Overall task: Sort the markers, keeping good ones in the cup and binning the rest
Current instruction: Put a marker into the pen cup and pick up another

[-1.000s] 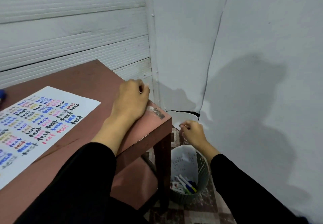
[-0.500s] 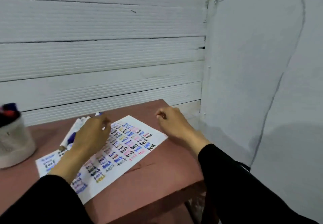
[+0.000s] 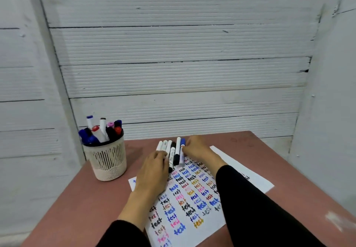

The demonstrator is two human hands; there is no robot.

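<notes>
Several markers [image 3: 172, 151] lie side by side at the far end of the test sheet [image 3: 194, 204], which is covered in coloured "test" scribbles. A beige mesh cup [image 3: 105, 159] at the table's left holds several capped markers upright. My left hand [image 3: 154, 171] rests flat on the sheet, its fingertips over the near ends of the left markers. My right hand [image 3: 197, 148] reaches in from the right, fingers curled onto the blue-capped marker [image 3: 182, 150] at the right end of the row. The bin is out of view.
The reddish-brown table [image 3: 269, 162] stands in a corner. White ribbed panels rise close behind it and on the left, and a plain wall is close on the right. The table's right edge drops off near the wall.
My view swung left from the bin on the floor back to the table. My right hand came up from the bin onto the marker row, and my left hand moved to the row too.
</notes>
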